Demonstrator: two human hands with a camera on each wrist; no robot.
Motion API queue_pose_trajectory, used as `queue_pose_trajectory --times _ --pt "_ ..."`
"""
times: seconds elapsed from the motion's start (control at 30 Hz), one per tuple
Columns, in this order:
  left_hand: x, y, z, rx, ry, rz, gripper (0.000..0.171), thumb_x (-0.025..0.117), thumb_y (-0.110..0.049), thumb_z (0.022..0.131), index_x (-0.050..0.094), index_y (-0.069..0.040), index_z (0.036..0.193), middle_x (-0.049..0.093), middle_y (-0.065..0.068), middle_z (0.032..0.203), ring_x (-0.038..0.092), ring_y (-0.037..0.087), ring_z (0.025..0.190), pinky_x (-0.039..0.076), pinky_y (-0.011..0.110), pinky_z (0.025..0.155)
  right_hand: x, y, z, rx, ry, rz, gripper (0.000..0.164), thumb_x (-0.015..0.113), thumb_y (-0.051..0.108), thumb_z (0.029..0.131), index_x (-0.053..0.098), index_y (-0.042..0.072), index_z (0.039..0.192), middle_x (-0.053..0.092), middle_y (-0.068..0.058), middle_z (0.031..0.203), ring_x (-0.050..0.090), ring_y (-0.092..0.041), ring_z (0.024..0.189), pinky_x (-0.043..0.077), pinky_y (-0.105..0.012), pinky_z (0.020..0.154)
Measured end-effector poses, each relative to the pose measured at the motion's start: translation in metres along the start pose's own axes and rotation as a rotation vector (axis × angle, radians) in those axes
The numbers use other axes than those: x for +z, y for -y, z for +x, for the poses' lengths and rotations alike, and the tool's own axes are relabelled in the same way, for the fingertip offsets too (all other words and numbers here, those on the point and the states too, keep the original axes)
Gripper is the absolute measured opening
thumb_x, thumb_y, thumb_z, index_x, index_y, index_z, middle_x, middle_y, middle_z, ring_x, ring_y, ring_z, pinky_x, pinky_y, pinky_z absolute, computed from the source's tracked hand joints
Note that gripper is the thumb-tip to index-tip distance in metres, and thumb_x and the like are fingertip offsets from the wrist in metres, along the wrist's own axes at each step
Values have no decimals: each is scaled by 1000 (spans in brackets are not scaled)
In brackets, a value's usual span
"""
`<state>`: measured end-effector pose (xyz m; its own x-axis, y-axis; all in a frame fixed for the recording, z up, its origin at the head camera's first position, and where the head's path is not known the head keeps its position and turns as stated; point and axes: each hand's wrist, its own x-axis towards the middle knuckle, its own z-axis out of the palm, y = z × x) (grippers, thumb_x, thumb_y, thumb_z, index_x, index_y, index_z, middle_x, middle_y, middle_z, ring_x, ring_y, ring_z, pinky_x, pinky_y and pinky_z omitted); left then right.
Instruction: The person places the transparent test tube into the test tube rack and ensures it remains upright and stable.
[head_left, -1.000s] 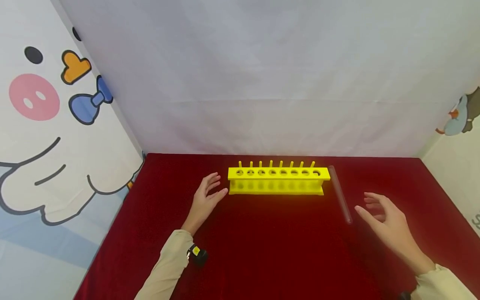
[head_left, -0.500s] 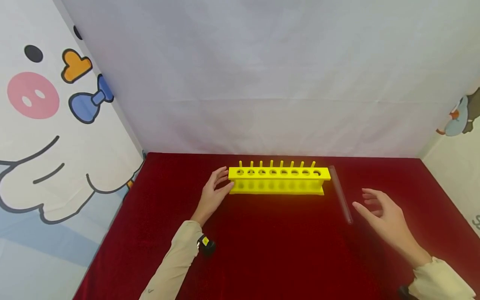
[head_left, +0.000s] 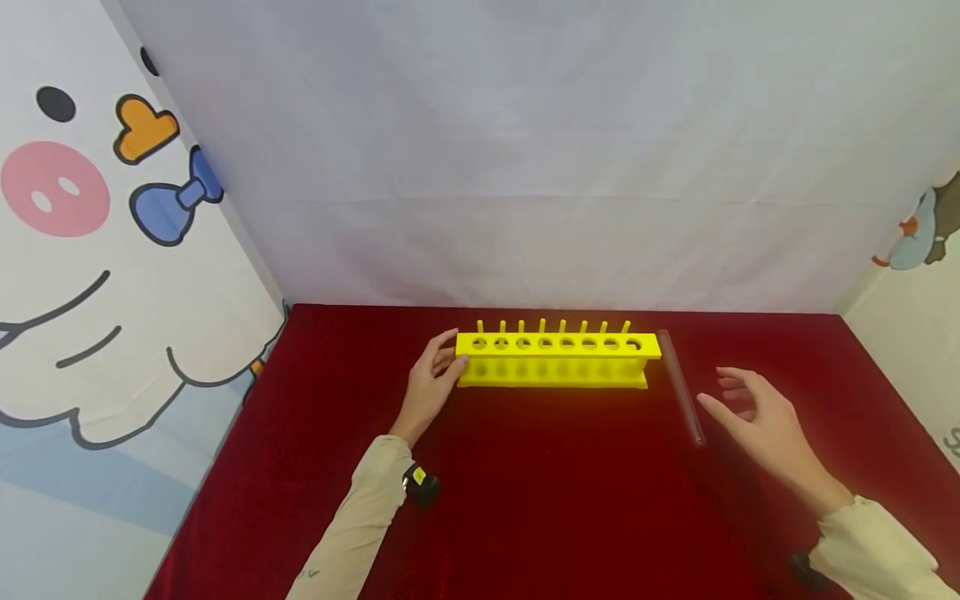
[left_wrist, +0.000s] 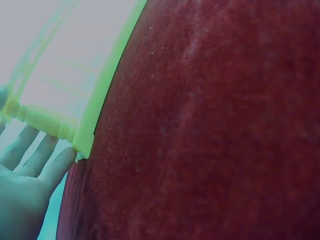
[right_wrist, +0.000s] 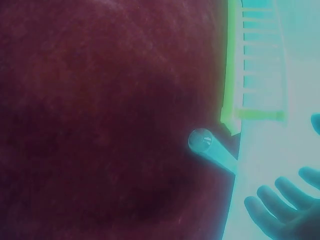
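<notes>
A yellow test tube rack (head_left: 555,353) stands at the back of the table, with a row of holes in its top and pegs behind. My left hand (head_left: 427,388) holds its left end, thumb in front and fingers around the end. The left wrist view shows the fingers (left_wrist: 35,157) touching the rack's end post (left_wrist: 45,121). Just right of the rack lies a clear test tube (head_left: 681,387), slanting toward me. My right hand (head_left: 772,429) hovers to the right of the tube, fingers spread and loosely bent, touching nothing. In the right wrist view the tube's rounded end (right_wrist: 201,141) shows.
A dark red cloth (head_left: 555,492) covers the table. A pale grey curtain (head_left: 525,150) hangs behind its back edge. Cartoon-printed sheets (head_left: 90,333) stand at the left and right sides.
My left hand has moved right and forward to the rack's left end and taken hold of it. The right hand has drifted slightly left and forward toward the tube. Rack and tube stay put.
</notes>
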<state>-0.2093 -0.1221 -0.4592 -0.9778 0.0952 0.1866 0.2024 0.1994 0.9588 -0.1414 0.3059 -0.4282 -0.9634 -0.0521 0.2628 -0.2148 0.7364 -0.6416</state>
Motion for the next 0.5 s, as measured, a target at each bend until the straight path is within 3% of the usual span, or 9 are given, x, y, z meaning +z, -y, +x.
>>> queue_pose_trajectory --times 0.5 --pt "1 -1 2 -11 -1 3 45 57 -17 96 44 -14 139 60 19 120 57 33 110 48 40 85 7 -3 16 86 62 11 57 64 35 90 46 2 132 54 -24 119 57 -37 100 41 -8 68"
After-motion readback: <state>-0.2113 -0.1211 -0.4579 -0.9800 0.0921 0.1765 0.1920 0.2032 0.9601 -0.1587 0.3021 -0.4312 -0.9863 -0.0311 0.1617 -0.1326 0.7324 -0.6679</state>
